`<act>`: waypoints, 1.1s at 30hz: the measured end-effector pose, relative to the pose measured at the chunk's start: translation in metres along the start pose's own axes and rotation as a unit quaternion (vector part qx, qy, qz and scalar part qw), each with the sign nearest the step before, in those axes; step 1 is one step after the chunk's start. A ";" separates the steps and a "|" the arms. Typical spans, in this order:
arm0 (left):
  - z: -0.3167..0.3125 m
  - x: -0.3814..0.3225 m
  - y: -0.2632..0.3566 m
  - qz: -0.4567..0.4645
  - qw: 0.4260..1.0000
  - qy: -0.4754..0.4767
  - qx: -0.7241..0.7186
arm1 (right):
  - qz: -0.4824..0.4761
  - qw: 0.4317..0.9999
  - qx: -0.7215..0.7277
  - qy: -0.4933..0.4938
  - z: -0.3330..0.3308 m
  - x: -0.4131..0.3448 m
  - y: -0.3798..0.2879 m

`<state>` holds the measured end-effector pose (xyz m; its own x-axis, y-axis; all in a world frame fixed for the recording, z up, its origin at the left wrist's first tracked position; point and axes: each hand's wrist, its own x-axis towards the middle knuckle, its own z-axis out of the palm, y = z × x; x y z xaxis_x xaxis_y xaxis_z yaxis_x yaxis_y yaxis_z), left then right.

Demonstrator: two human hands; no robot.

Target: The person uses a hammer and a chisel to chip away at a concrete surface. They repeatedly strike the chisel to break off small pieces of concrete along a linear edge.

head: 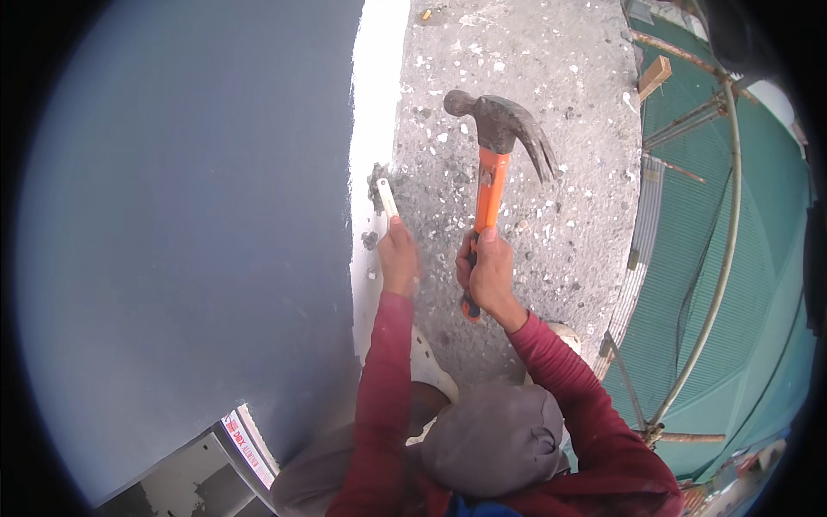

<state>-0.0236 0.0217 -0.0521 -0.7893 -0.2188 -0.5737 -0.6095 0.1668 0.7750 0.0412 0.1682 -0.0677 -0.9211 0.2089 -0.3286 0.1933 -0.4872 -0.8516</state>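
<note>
My right hand (pixel 490 268) grips the dark lower handle of a claw hammer (pixel 492 187), its orange neck and dark steel head raised over the concrete floor. Around a narrow off-white tool (pixel 387 197) with a hole at its end, my left hand (pixel 399 257) is closed. That end lies over a chipped grey patch (pixel 376 184) at the foot of the wall. The tool's other end is hidden in my left hand. A smaller chipped patch (pixel 369 240) shows in the white band (pixel 378 77) just below.
A blue-grey wall (pixel 194 226) fills the left side. White flecks and grey crumbs dot the concrete floor (pixel 555 245). Beyond its right edge stand scaffold poles (pixel 733 194) and green netting (pixel 685 258). A wood piece (pixel 654 77) juts at the edge. A perforated clog (pixel 429 362) is below.
</note>
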 end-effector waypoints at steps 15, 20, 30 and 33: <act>0.000 -0.004 0.008 -0.033 0.999 0.011 -0.020 | -0.060 0.974 -0.202 -0.087 0.006 0.003 -0.004; 0.004 -0.006 0.015 -0.040 0.998 0.000 -0.041 | 0.061 0.973 -0.216 -0.059 0.010 0.005 -0.008; 0.003 -0.004 0.018 -0.043 0.998 -0.013 -0.051 | 0.055 0.951 -0.279 -0.119 0.012 0.010 -0.015; 0.004 -0.007 0.021 -0.054 0.997 -0.010 -0.052 | 0.033 0.976 -0.197 -0.082 0.015 0.008 -0.014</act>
<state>-0.0311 0.0302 -0.0330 -0.7213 -0.2116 -0.6595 -0.6810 0.0432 0.7310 0.0256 0.1639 -0.0519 -0.9375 0.0345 -0.3462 0.3397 -0.1244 -0.9323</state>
